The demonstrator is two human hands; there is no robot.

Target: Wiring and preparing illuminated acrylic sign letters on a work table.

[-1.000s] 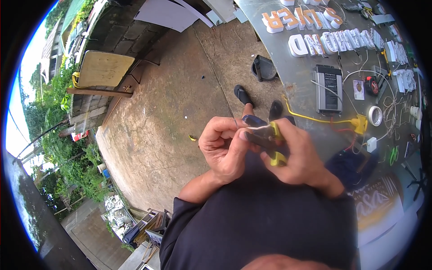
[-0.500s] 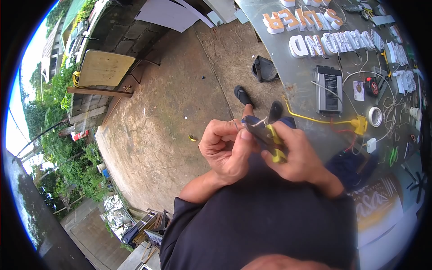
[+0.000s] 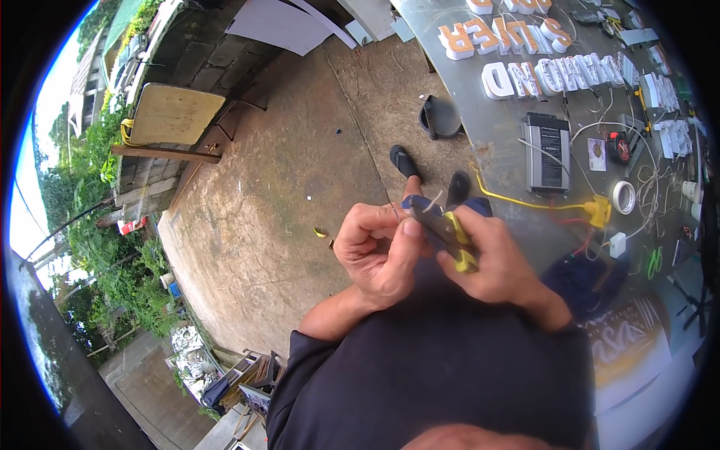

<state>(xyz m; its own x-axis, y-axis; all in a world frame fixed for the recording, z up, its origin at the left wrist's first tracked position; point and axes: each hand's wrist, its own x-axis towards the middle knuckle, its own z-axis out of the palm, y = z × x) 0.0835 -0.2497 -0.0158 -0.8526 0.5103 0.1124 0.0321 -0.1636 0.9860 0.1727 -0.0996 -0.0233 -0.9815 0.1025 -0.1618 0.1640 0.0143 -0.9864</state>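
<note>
Brown, stained concrete makes up the floor (image 3: 277,195), spread across the middle of the view. To the right stands a grey-topped table (image 3: 499,120), its edge running down toward the person's dark clothing (image 3: 427,367). At the left, a pale yellowish board (image 3: 176,114) leans near a block wall (image 3: 225,56). A black dustpan (image 3: 442,118) lies on the floor just beside the table's edge.

On the table, rows of white-sided block letters (image 3: 517,80), some faced in orange, sit toward the far end. Nearer is a silver and black power unit (image 3: 547,154), with a yellow cable (image 3: 525,199) running below it to a yellow connector block (image 3: 598,211).

Over the lap, near the table's near edge, the two hands work close together. The right hand (image 3: 491,259) is curled around the yellow-and-dark handles of the pliers (image 3: 444,234), which tilt up toward the left, their jaws close together. The left hand (image 3: 379,251) has thumb and forefinger pinched at the tip of the pliers, its other fingers folded in, with a thin wire (image 3: 391,204) caught between them. A short pale strand (image 3: 434,202) sticks up by the jaws; whether they grip it is unclear.
</note>
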